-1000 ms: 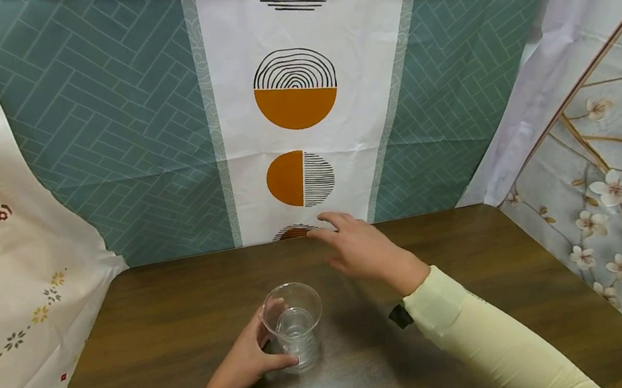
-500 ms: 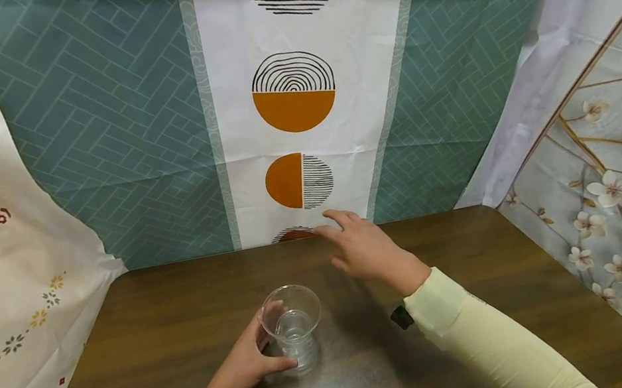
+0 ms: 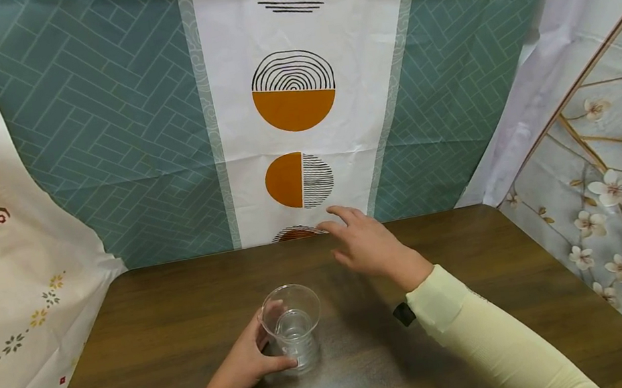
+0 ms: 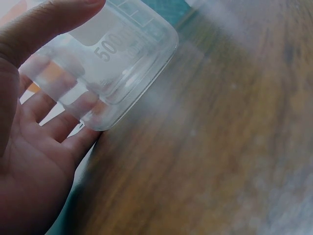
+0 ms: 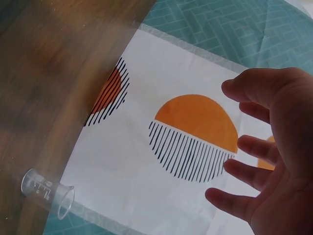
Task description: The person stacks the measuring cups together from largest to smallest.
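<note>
A clear plastic cup point(image 3: 292, 321) with a wide rim is near the front of the brown table, left of centre. My left hand point(image 3: 245, 361) grips it from the left, thumb in front and fingers behind. In the left wrist view, the cup point(image 4: 122, 58) bears a "500" marking; whether its base touches the table I cannot tell. My right hand point(image 3: 366, 242) is held out over the far part of the table, fingers spread and bent, holding nothing. A small clear beaker point(image 5: 47, 193) with printed marks shows in the right wrist view, apart from the right hand point(image 5: 279, 147).
The wooden table point(image 3: 181, 294) meets a teal and white patterned cloth point(image 3: 158, 143) at its far edge. Cream cloth point(image 3: 43, 261) hangs on the left, floral cloth point(image 3: 621, 208) on the right. The small beaker stands near the table's far edge.
My right hand has shifted slightly to the right and away from me. The left hand and the cup have kept their place.
</note>
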Demonstrator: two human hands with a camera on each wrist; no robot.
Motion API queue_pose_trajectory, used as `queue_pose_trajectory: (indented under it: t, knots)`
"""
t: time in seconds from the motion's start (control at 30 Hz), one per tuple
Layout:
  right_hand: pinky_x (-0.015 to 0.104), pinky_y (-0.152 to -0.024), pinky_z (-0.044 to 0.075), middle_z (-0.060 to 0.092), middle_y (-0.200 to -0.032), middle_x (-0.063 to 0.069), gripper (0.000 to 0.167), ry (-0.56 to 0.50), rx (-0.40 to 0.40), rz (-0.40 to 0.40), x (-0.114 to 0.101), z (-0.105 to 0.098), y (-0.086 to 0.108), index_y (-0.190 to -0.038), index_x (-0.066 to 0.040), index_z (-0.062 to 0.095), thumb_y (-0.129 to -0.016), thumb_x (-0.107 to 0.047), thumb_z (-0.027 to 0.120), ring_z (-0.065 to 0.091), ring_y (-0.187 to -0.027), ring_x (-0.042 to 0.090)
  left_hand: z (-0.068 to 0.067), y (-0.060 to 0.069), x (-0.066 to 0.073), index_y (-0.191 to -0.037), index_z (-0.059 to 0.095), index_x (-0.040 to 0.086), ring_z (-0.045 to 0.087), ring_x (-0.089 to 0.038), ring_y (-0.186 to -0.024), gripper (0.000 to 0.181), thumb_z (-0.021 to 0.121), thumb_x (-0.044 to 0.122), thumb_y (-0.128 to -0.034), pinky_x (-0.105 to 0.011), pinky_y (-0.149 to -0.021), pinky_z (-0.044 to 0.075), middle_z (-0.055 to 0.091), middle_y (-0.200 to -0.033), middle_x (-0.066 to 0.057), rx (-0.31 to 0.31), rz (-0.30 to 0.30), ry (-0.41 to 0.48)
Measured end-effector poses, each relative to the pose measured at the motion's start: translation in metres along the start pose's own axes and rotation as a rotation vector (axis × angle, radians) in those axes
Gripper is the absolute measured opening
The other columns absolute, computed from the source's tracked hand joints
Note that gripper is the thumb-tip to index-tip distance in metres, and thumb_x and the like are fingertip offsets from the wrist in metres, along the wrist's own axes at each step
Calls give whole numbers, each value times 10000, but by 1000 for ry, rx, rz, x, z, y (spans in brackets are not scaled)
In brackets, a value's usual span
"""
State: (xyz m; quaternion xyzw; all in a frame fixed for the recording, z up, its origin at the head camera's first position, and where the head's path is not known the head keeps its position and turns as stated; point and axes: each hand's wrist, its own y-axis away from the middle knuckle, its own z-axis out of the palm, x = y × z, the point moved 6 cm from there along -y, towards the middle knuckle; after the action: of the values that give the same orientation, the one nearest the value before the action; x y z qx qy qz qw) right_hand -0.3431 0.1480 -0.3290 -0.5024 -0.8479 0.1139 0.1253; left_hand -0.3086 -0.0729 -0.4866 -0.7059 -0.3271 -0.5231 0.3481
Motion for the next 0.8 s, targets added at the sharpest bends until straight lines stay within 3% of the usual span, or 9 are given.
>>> queue_pose_trajectory:
  t: [0.27,0.37,0.6,0.8]
  knots:
    - [529,-930,490,435,-1456,118,515,-6,1,26,8,2,1,-1345,-202,533,-861,-250,701,498,-1260,344,-1,-1,-3,-1441,360,190,367,-258,-1410,966,900,139,-642,-60,-1013,299,432,-1489,-86,-7,-26,-7]
    - [540,-928,488,434,-1458,117,515,-14,-6,36,10,4,1,-1343,-203,533,-859,-242,704,497,-1262,345,-1,0,-3,-1450,350,169,378,-227,-1404,977,900,142,-643,-62,-1012,303,431,-1491,-88,-7,-26,-7]
    - [522,-967,472,425,-1468,118,511,-8,-20,61,16,9,1,-1351,-195,528,-870,-250,690,478,-1287,335,0,0,-2,-1441,360,194,415,38,-1312,966,900,145,-642,-75,-1020,310,425,-1494,-99,-5,-8,-3]
    - [537,-931,483,428,-1467,123,509,-13,-8,77,22,9,2,-1355,-190,524,-878,-259,686,470,-1298,341,0,0,-2,-1438,366,215,409,-56,-1357,959,899,138,-644,-71,-1019,305,423,-1498,-82,-1,-23,-10]
